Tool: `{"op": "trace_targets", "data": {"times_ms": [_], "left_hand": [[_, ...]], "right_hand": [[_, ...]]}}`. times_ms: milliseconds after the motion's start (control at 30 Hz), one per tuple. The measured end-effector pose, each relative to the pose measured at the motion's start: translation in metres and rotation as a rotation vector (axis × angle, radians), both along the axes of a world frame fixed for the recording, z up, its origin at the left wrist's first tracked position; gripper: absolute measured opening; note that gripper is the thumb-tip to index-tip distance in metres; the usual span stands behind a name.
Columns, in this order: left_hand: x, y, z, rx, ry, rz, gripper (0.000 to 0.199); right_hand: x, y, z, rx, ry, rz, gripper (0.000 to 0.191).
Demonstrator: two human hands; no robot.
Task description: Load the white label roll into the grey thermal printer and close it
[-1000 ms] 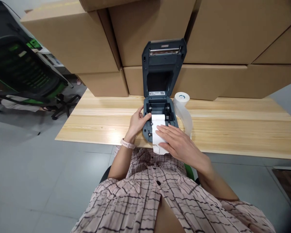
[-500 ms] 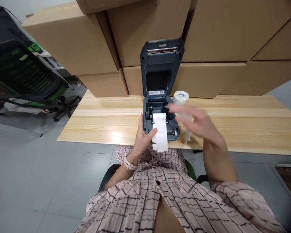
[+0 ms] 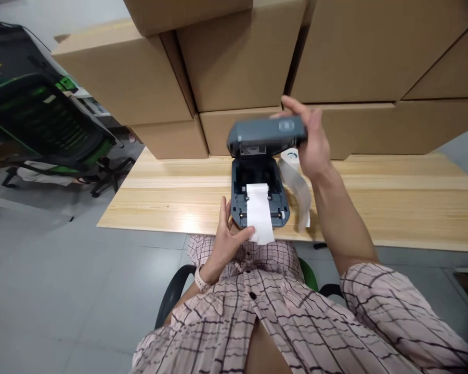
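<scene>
A dark grey label printer (image 3: 237, 208) stands near the table's front edge, its lid (image 3: 263, 127) tilted partly down over the body. My right hand (image 3: 312, 137) grips that lid at its right front corner. A white paper strip (image 3: 259, 208) runs from inside the printer over its front and hangs past the table edge. With the thumb on the strip's lower left edge, my left hand (image 3: 228, 234) holds it at the printer's front left corner; some of its fingers are hidden. Right of the printer, a white label roll (image 3: 290, 157) trails a curled loose strip (image 3: 299, 192).
Stacked cardboard boxes (image 3: 237, 67) form a wall along the back of the wooden table (image 3: 159, 192). A black and green office chair (image 3: 47, 124) is at the left, beside the table. Bare wood shows on both sides of the printer.
The printer lid has swung from upright to partly lowered, with my right hand now on it. My left hand has slid down the paper strip toward its end.
</scene>
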State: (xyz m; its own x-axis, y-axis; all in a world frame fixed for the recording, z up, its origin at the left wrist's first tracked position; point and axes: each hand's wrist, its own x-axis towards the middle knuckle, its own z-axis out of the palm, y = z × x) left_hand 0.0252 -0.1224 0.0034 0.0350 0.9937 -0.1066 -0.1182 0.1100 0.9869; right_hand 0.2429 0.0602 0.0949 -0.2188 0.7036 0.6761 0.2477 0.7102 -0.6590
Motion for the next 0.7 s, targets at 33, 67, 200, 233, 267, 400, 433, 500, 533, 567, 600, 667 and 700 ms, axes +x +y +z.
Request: {"op": "trace_targets", "data": {"times_ms": [33,67,200,233,267,400,433,500,533,567,600,667,700], "left_hand": [[-0.003,-0.001,-0.001,0.014,-0.011,0.005,0.122],[-0.006,-0.001,-0.002,0.036,-0.02,0.015,0.117],[-0.008,0.014,0.005,0.153,-0.031,0.07,0.099],[-0.006,0.021,0.007,0.167,-0.026,0.078,0.099],[-0.004,0.028,0.008,0.169,-0.018,0.083,0.099],[0.005,0.047,0.009,0.138,0.017,0.072,0.105],[0.007,0.049,0.008,0.134,0.027,0.067,0.106],[0.008,0.051,0.008,0.139,0.047,0.062,0.106],[0.008,0.051,0.009,0.15,0.055,0.061,0.104],[0.007,0.051,0.009,0.166,0.064,0.06,0.101],[0.007,0.051,0.01,0.186,0.071,0.057,0.098],[0.006,0.05,0.012,0.221,0.085,0.043,0.093],[0.005,0.048,0.011,0.227,0.094,0.039,0.091]], "right_hand": [[0.002,-0.025,-0.011,-0.001,0.047,0.03,0.067],[0.005,-0.049,-0.023,-0.001,0.019,0.022,0.06],[0.006,-0.108,-0.061,0.024,-0.15,-0.021,0.04],[0.005,-0.114,-0.068,0.031,-0.156,-0.032,0.038],[0.003,-0.118,-0.074,0.032,-0.149,-0.048,0.037],[-0.004,-0.125,-0.085,-0.022,-0.072,-0.114,0.041],[-0.006,-0.125,-0.086,-0.053,-0.053,-0.125,0.042],[-0.008,-0.127,-0.088,-0.108,-0.014,-0.145,0.044],[-0.009,-0.128,-0.09,-0.126,0.002,-0.154,0.045],[-0.01,-0.129,-0.091,-0.136,0.015,-0.161,0.045],[-0.012,-0.129,-0.093,-0.137,0.025,-0.167,0.045],[-0.014,-0.13,-0.095,-0.126,0.041,-0.182,0.043],[-0.015,-0.129,-0.096,-0.121,0.047,-0.186,0.042]]}}
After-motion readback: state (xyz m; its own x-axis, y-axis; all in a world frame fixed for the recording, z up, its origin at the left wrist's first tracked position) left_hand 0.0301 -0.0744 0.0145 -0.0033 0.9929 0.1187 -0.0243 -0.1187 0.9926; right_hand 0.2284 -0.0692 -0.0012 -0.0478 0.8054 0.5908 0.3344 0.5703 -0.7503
